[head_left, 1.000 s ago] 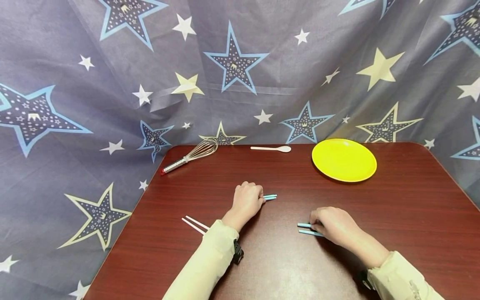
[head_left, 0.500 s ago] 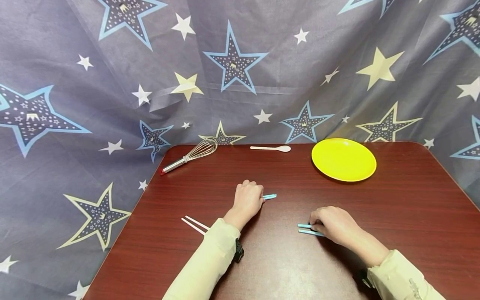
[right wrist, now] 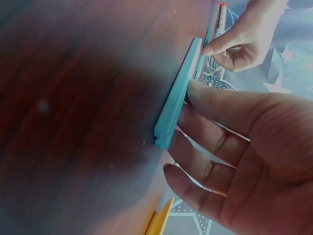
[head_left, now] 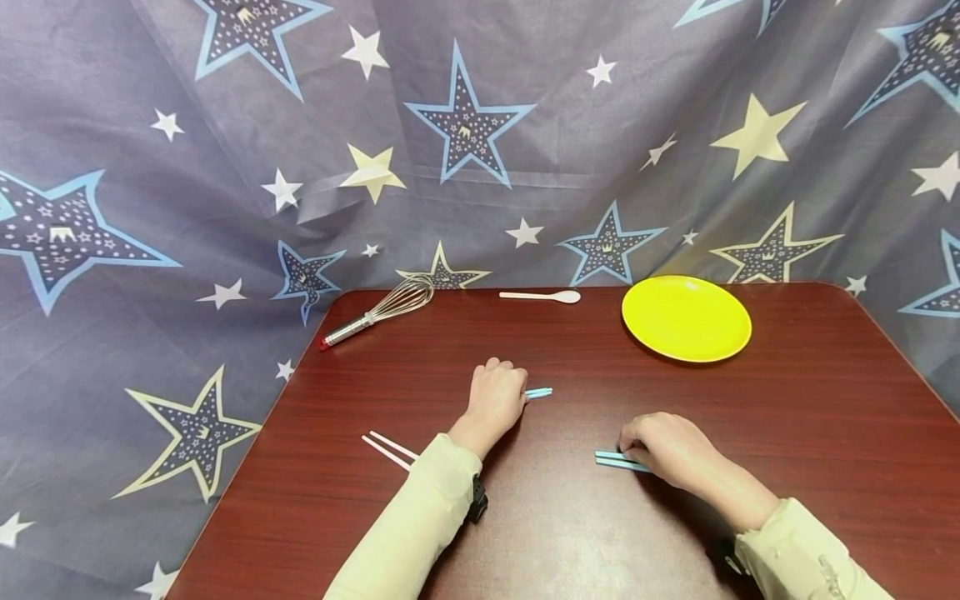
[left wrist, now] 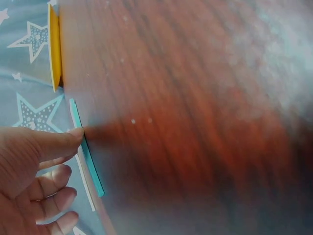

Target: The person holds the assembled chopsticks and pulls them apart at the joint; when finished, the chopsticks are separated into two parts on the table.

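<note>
My left hand (head_left: 495,396) is at mid-table, its thumb and index finger pinching a pair of light-blue chopsticks (head_left: 538,392) whose ends stick out to the right. In the left wrist view the thumb presses a teal chopstick (left wrist: 88,152) low on the table, the other fingers loosely curled. Nearer the front, my right hand (head_left: 671,450) pinches a second pair of light-blue chopsticks (head_left: 618,461), lying side by side and pointing left. From the right wrist, a thick teal chopstick end (right wrist: 171,115) shows by the thumb; the index fingertip is hidden.
White chopsticks (head_left: 390,448) lie partly hidden under the left sleeve (head_left: 420,517). Along the back of the brown table (head_left: 570,350) are a whisk (head_left: 382,310), a white spoon (head_left: 540,296) and a yellow plate (head_left: 686,319). A starred cloth (head_left: 337,125) hangs behind.
The two chopsticks at my right hand have drawn closer together, and those at my left hand have closed up too. Both hands stay nearly in place.
</note>
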The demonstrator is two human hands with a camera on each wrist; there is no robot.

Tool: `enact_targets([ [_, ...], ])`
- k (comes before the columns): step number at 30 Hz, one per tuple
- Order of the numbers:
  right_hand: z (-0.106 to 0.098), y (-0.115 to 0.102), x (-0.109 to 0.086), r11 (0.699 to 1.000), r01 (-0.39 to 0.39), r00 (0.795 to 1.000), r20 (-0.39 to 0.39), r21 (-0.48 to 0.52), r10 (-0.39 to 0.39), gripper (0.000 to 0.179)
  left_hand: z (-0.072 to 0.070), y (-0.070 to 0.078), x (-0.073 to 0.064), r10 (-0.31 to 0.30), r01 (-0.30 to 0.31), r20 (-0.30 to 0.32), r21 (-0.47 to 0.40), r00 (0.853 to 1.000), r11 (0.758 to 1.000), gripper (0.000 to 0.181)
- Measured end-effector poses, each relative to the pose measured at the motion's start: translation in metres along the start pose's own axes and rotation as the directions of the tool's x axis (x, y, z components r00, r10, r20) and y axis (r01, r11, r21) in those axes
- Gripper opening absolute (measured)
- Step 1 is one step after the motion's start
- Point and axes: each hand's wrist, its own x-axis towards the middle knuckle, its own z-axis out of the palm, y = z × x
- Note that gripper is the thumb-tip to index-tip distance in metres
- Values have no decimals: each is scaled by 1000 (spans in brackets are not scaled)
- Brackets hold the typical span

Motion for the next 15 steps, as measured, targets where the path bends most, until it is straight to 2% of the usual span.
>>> enact_targets([
  [15, 0, -2, 0, 999, 11, 1000, 25, 33, -12, 28, -2, 1, 0, -13, 13, 19, 14, 1000, 1000, 27],
])
